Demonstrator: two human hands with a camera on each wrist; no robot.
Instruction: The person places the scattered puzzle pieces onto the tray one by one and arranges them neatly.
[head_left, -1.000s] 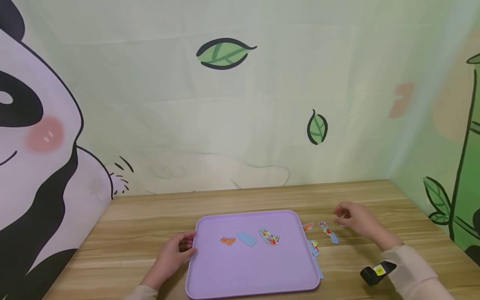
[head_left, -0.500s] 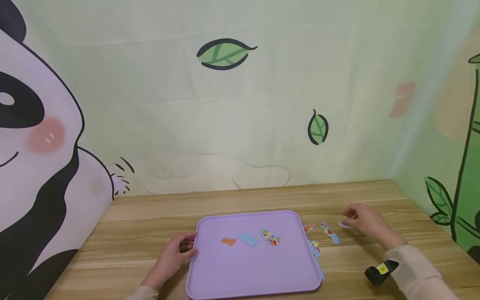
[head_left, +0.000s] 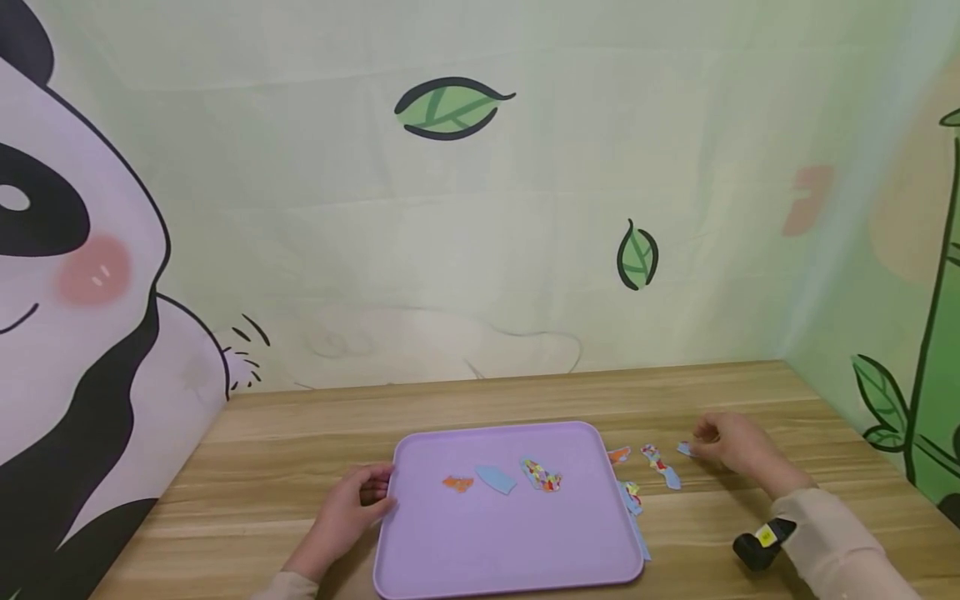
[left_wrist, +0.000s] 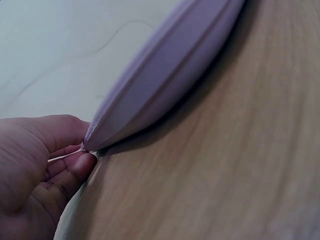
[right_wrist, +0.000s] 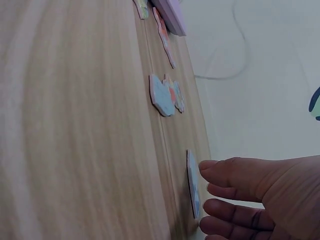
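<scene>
In the head view my left hand [head_left: 348,508] grips the left rim of a light purple tray [head_left: 510,550]. Thumb and fingers close round that rim in the left wrist view. On the tray lie an orange puzzle piece [head_left: 457,483], a light blue piece [head_left: 495,480] and a multicoloured piece [head_left: 542,476]. My right hand [head_left: 738,443] is low over the table, right of the tray. Beside its fingertips lies a flat pale blue piece [head_left: 685,448], partly hidden from the head. The right wrist view shows this piece [right_wrist: 193,185] on the table, with the loosely bent fingers not closed round it.
Between tray and right hand lies a blue and multicoloured piece [head_left: 661,467]. An orange piece [head_left: 619,454] and a multicoloured piece [head_left: 632,493] lie against the tray's right side. A printed cloth wall [head_left: 525,208] stands behind the wooden table [head_left: 300,425].
My right hand has shifted right and slightly nearer, so more of the pale blue piece shows left of its fingertips. The left hand and the tray have stayed in place.
</scene>
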